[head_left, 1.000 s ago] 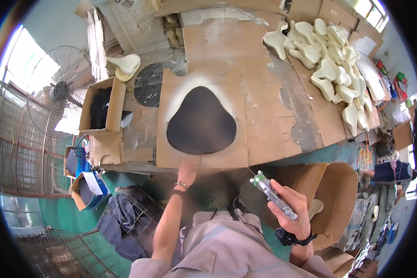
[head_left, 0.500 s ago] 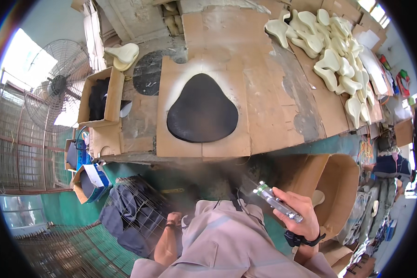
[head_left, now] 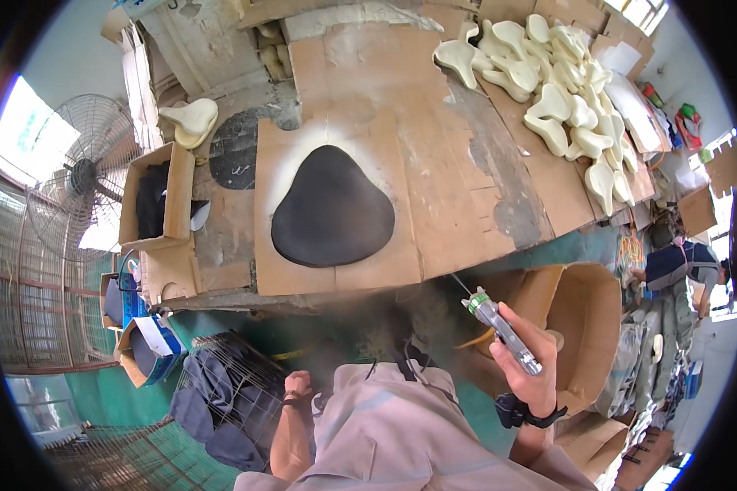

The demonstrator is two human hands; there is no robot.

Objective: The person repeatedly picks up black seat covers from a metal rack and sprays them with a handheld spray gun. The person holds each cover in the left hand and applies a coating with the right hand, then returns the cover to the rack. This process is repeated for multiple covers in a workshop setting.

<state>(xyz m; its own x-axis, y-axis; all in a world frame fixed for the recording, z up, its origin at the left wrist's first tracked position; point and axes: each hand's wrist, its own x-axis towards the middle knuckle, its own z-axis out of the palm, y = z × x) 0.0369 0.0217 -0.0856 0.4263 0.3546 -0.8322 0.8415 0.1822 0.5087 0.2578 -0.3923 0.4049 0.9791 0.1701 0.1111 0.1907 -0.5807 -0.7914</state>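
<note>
My right hand (head_left: 526,362) is wrapped round a silver spray gun (head_left: 506,331) with a green ring and a thin tip. It is off the front edge of the table, beside a large cardboard box. On the table's cardboard lies a black, rounded-triangular saddle-shaped pad (head_left: 333,209), with pale overspray round its upper edges. Neither hand touches it. Low at my left side, my left hand (head_left: 297,383) is closed in a fist near a wire basket (head_left: 229,380) of dark cloth pieces. What the fist holds, if anything, is hidden.
Cream saddle-shaped foam pieces (head_left: 569,98) are heaped at the far right; others (head_left: 192,119) lie at the far left. A cardboard box (head_left: 184,184) holds black material. Left of the table stands a wire fan (head_left: 83,176). An open cardboard box (head_left: 585,327) sits below, and another person (head_left: 684,266) is at right.
The view has shifted, so the table and pad appear further left and lower. The spray gun, still in my right hand, points more steeply upward. My left fist stays low at my side.
</note>
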